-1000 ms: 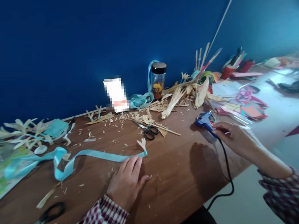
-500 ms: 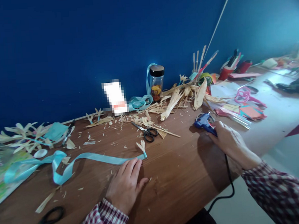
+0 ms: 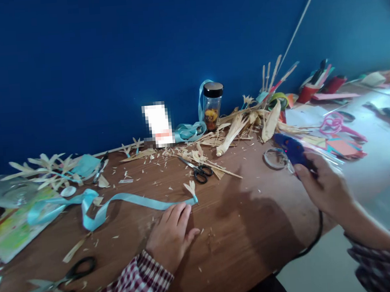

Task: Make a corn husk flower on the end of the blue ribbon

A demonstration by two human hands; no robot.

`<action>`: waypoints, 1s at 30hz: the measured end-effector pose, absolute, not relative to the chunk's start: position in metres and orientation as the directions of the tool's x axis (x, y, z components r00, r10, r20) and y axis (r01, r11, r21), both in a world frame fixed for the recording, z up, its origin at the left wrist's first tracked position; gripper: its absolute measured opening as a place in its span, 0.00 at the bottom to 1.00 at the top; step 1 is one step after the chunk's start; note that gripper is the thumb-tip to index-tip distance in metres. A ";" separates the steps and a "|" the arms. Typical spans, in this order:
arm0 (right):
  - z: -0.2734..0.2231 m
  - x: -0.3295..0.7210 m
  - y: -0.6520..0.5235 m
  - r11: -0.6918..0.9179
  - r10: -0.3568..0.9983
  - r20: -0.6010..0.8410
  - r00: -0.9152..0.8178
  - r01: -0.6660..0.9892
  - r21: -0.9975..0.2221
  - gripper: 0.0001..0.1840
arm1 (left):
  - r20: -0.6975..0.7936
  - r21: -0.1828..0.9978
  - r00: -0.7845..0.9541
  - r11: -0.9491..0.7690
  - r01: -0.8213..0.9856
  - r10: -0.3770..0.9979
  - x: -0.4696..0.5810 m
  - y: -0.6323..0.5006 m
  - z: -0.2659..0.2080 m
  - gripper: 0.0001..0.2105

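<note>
My left hand (image 3: 172, 231) lies palm down on the wooden tabletop, fingers stretched out and thumb apart. Its fingertips press on the end of a light blue satin ribbon (image 3: 132, 198), which trails left in loops. A small pale husk flower (image 3: 190, 189) with a blue-wrapped stem stands out at that ribbon end. My right hand (image 3: 330, 190) is closed around a blue hot glue gun (image 3: 290, 150), raised over the right part of the table, with its black cord (image 3: 317, 240) hanging below. Beside the gun's nozzle sits a small clear round dish (image 3: 276, 158).
Black-handled scissors (image 3: 202, 173) lie mid-table, and a larger pair (image 3: 57, 284) at the front left. Dried husks (image 3: 232, 134), scraps and a lidded glass jar (image 3: 214, 104) line the blue wall. Pink scissors (image 3: 342, 127) and coloured paper (image 3: 345, 148) lie on the right.
My right hand has lifted the glue gun off the table, up and to the right, uncovering the clear dish. My left hand stays on the ribbon. The view has shifted slightly left.
</note>
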State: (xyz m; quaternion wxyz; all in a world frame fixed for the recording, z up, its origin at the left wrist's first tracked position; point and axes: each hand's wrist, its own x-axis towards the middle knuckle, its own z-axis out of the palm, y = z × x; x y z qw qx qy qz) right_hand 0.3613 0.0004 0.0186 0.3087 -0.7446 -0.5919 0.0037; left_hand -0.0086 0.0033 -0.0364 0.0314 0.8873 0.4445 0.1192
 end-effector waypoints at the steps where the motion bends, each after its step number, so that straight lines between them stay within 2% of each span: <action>1: 0.022 0.353 -0.001 -0.058 0.905 0.306 0.296 0.798 -0.600 0.15 | 0.178 0.167 0.572 -0.597 0.785 0.801 -0.008 0.003 -0.035 0.21; 2: 0.026 0.344 -0.002 0.000 0.941 0.232 0.248 0.683 -0.731 0.14 | 0.175 0.171 0.565 -0.590 0.789 0.806 -0.008 0.002 -0.034 0.21; 4: 0.032 0.323 -0.005 0.040 0.983 0.117 0.138 0.466 -0.884 0.13 | 0.166 0.176 0.549 -0.573 0.801 0.819 -0.007 0.002 -0.032 0.21; 8: 0.033 0.282 -0.012 -0.109 0.992 -0.118 -0.053 0.145 -0.983 0.11 | 0.137 0.192 0.541 -0.558 0.807 0.830 -0.007 0.002 -0.031 0.22; 10: 0.028 0.266 -0.015 -0.219 0.962 -0.231 -0.148 0.091 -0.971 0.11 | 0.128 0.202 0.538 -0.553 0.808 0.833 -0.007 0.002 -0.030 0.23; 15: 0.012 0.245 -0.017 -0.308 0.907 -0.336 -0.252 0.147 -0.940 0.13 | 0.102 0.219 0.540 -0.549 0.807 0.835 -0.006 0.003 -0.028 0.21; 30: 0.011 0.240 -0.011 -0.216 0.897 -0.331 -0.293 0.363 -0.906 0.12 | 0.085 0.181 0.553 -0.559 0.810 0.829 -0.008 0.003 -0.027 0.23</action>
